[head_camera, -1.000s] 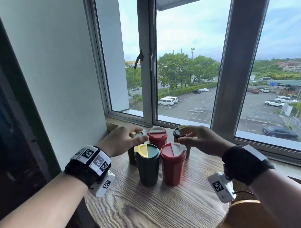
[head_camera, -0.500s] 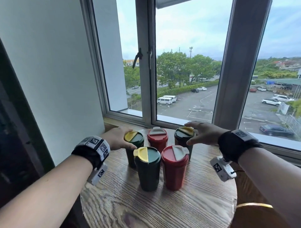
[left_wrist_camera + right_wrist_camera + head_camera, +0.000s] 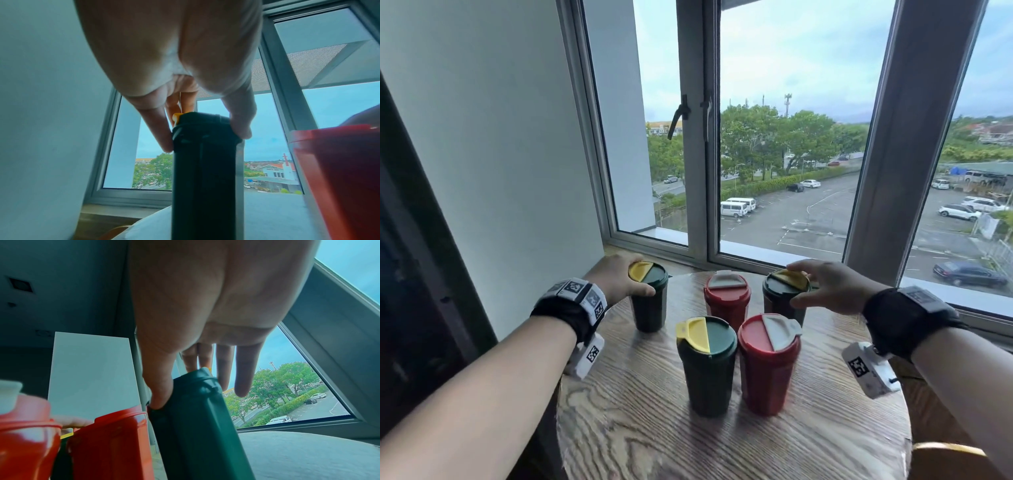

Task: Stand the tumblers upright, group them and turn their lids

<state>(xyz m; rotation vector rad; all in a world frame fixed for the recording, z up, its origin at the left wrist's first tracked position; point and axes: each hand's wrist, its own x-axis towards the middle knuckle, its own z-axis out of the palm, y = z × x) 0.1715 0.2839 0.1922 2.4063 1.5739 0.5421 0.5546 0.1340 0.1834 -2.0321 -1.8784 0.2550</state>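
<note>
Left hand (image 3: 616, 279) gripping the lid of the dark green tumbler (image 3: 648, 298) at ten o'clock on the tabletop (image 3: 825, 428), right hand (image 3: 825, 286) pinching the tilting one (image 3: 784, 301) at two o'clock. Risking, by the look of it, tipping that leaning tumbler over the nearby tabletop rim. Possibly also knocking the rear red tumbler (image 3: 727, 299) standing between.

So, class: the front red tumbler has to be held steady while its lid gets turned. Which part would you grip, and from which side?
Probably grip the front red tumbler round its body below the lid, coming from the right: it stands upright, that side faces bare table, and the front green tumbler crowds its left. The lid then stays free to turn from above.
</note>
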